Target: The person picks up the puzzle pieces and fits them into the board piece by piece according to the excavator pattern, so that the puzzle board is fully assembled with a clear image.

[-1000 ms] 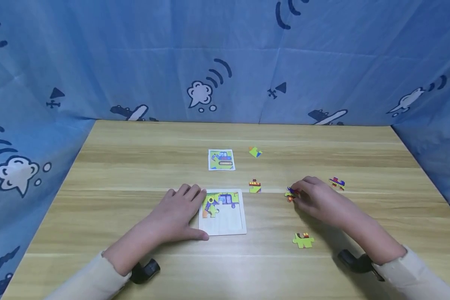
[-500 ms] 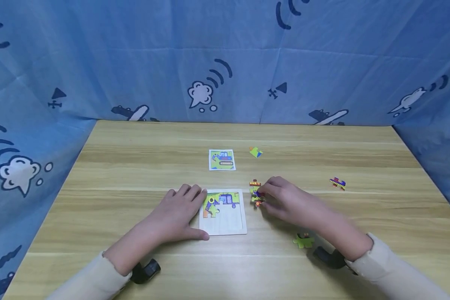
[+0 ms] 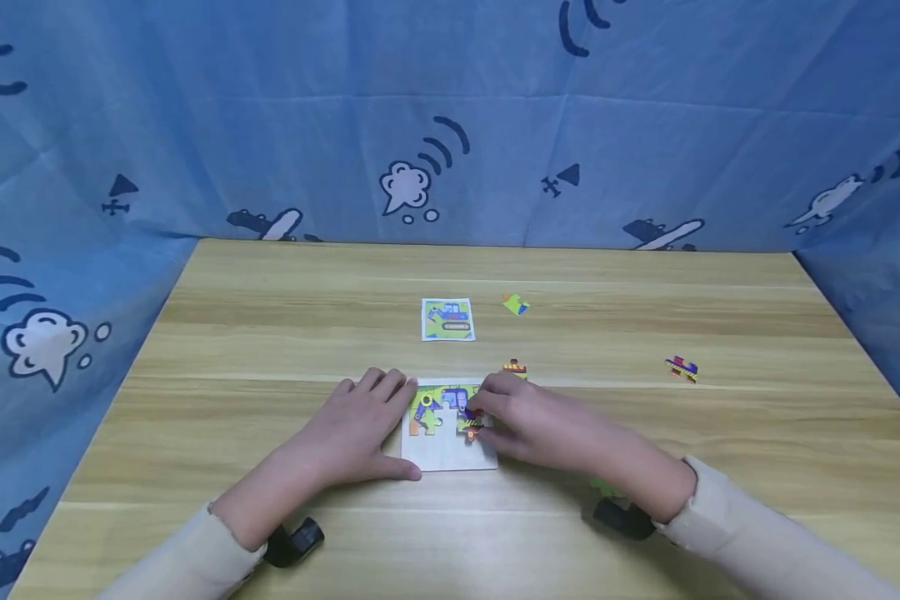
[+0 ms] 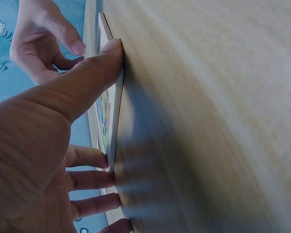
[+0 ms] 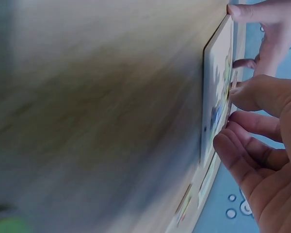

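Fingers: right hand [image 3: 528,421] pinches a small multicoloured jigsaw piece [image 3: 471,425] at its fingertips, over the right half of the tray; left hand [image 3: 360,417] lies flat with straight fingers, fingertips and thumb against the tray's left edge.
Table: light wooden tabletop [image 3: 270,333], with blue patterned cloth [image 3: 270,125] hanging behind and at both sides.
Tray: white square puzzle tray [image 3: 450,454], near the front middle of the table between the two hands; its upper row is filled with green and blue pieces, its lower part bare.
Picture card: small white-bordered card showing a digger [image 3: 447,319], behind the tray, apart from it.
Loose pieces: red and yellow piece [image 3: 514,367] just beyond the right hand; green and blue piece [image 3: 515,303] right of the card; red and blue piece [image 3: 682,367] well apart to the right.
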### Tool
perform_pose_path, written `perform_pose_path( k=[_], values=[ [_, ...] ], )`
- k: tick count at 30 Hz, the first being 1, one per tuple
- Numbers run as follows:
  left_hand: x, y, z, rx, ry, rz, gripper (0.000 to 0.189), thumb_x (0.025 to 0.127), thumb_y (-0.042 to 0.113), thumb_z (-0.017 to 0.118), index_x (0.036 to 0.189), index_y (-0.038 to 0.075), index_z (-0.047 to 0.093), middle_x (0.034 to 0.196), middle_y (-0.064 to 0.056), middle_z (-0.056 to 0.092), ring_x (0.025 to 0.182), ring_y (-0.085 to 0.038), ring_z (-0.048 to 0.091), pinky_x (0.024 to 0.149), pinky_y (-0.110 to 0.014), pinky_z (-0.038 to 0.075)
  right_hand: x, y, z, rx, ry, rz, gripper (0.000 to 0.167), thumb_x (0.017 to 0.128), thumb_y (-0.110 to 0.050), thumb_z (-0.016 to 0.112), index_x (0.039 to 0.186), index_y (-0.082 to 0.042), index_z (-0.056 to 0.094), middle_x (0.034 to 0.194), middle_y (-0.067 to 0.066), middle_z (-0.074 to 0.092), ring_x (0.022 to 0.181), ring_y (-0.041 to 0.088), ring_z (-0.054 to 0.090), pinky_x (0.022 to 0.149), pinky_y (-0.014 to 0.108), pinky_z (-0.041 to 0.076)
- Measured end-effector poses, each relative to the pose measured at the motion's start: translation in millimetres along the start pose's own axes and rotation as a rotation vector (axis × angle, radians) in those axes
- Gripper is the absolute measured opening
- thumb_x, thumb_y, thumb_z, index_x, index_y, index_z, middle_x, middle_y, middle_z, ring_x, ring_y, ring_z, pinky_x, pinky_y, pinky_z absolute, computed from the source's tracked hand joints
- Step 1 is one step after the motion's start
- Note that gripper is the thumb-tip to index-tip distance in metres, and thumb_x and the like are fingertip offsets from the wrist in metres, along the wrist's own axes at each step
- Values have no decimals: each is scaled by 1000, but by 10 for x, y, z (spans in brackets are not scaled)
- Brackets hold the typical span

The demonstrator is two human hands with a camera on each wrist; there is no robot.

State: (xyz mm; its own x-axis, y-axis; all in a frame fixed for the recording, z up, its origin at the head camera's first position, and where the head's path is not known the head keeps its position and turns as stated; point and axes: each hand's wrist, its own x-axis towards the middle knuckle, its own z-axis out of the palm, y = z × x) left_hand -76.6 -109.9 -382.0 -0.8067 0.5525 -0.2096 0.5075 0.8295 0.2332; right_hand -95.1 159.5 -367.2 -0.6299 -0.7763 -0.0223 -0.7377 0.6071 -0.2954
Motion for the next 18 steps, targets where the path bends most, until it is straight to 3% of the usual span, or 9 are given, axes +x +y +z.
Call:
perform_pose_path(
  k=[7, 18],
  values=[
    [3, 0, -5, -5, -5, 0, 108, 80, 70, 78, 158, 4, 42, 154, -13, 49, 138, -35, 47, 104, -58, 47, 155, -85, 21, -25, -24, -47, 26, 95, -16, 76, 119, -7, 74, 112, 4, 68, 99, 11, 64, 87, 26, 60],
    [6, 8, -9, -4, -3, -1, 108, 80, 70, 78, 157, 4, 43, 154, -13, 49, 138, -35, 46, 102, -58, 47, 238, -134, 70, -78, -64, -26, 26, 97, -17, 73, 122, -10, 74, 114, 2, 67, 101, 12, 62, 82, 27, 60]
  ],
)
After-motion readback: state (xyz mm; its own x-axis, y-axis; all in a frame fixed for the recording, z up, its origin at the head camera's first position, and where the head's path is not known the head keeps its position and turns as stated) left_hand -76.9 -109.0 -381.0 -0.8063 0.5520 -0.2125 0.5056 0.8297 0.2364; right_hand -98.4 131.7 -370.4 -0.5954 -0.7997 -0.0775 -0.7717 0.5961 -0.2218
